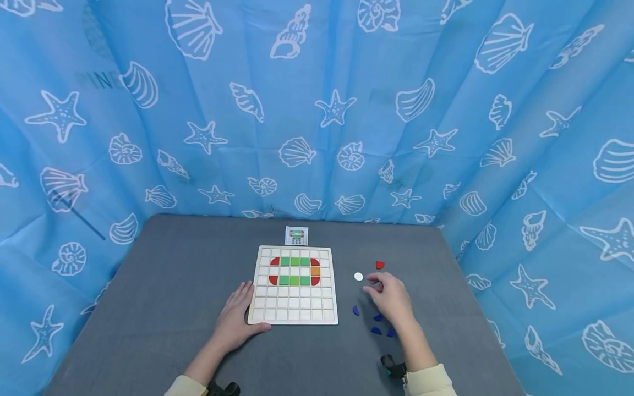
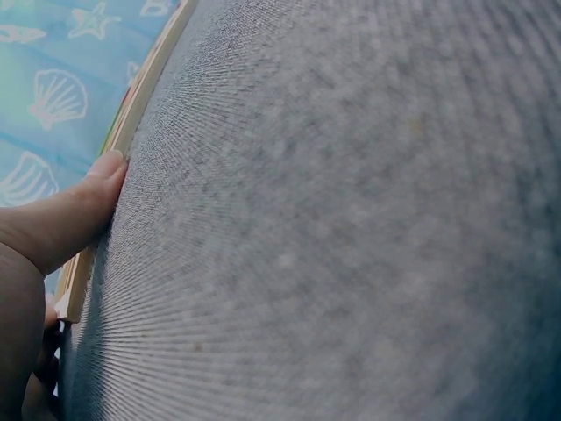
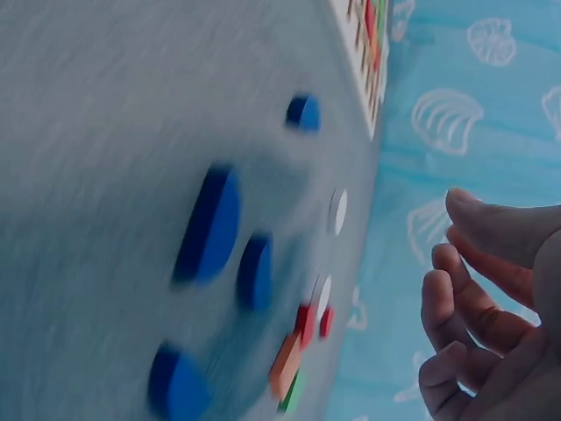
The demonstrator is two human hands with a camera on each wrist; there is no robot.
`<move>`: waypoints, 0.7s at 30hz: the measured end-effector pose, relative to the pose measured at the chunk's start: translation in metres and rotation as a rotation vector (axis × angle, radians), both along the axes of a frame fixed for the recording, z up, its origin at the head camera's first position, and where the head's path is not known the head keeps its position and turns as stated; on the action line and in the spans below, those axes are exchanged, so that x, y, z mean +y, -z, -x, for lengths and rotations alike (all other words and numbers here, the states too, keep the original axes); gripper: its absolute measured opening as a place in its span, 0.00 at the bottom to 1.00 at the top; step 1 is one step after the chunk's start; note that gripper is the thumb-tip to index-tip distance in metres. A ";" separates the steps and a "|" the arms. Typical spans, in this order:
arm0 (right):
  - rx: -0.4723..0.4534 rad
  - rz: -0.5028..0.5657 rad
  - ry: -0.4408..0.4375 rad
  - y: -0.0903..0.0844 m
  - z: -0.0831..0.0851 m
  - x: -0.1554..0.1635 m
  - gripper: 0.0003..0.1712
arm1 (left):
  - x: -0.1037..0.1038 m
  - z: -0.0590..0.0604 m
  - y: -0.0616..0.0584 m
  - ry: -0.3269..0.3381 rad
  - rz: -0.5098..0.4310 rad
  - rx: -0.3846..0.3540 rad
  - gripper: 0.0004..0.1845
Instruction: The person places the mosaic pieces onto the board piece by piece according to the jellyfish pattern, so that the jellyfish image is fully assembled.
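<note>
My left hand (image 1: 236,319) rests at the near left corner of a white gridded board (image 1: 292,316). Its fairly straight fingers lie along the left side, and the thumb (image 2: 83,206) touches the front edge. Red, green and orange pieces form a rounded ring on the grid. My right hand (image 1: 393,300) hovers right of the board, beside a white disc (image 1: 359,276). Thumb and forefinger stand apart in the head view, with nothing visible between them; the other fingers (image 3: 438,303) curl loosely. Blue half-round pieces (image 3: 212,226) lie below and left of it.
Behind the board lies a small pattern card (image 1: 296,236). A red piece (image 1: 380,264) sits beyond the right hand. The right wrist view also shows an orange piece (image 3: 285,367), a green piece (image 3: 293,393) and a second white disc. A blue shell-print curtain (image 1: 317,126) borders the grey table (image 1: 188,275).
</note>
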State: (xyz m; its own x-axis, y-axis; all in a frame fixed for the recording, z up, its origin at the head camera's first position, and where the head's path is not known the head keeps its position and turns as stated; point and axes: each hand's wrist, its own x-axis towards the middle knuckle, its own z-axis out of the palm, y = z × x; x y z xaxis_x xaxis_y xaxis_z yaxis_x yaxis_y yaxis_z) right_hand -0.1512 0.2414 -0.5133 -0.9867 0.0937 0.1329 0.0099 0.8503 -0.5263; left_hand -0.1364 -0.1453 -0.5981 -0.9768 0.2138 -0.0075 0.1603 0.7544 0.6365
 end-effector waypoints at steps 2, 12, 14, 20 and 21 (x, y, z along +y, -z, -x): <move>-0.015 -0.012 0.018 0.002 -0.002 0.010 0.17 | 0.000 0.000 0.000 0.002 -0.004 0.001 0.66; -0.191 -0.109 0.121 0.014 -0.004 0.043 0.20 | 0.000 0.001 0.002 0.001 -0.005 0.009 0.67; -0.231 -0.102 0.131 0.017 -0.003 0.045 0.19 | -0.001 0.001 0.003 0.001 0.000 0.005 0.67; -0.244 -0.070 0.136 0.021 -0.002 0.046 0.18 | -0.001 0.002 0.003 0.005 0.012 -0.009 0.67; -0.238 -0.067 0.138 0.022 -0.001 0.047 0.17 | -0.001 0.002 0.003 0.005 0.014 -0.009 0.67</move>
State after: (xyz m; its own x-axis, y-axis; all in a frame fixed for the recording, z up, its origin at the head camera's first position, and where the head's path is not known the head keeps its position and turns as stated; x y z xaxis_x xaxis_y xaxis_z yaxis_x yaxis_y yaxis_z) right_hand -0.1497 0.2883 -0.5354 -0.9694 0.2284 -0.0902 0.2446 0.8649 -0.4383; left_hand -0.1381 -0.1463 -0.6009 -0.9757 0.2183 -0.0195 0.1581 0.7626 0.6272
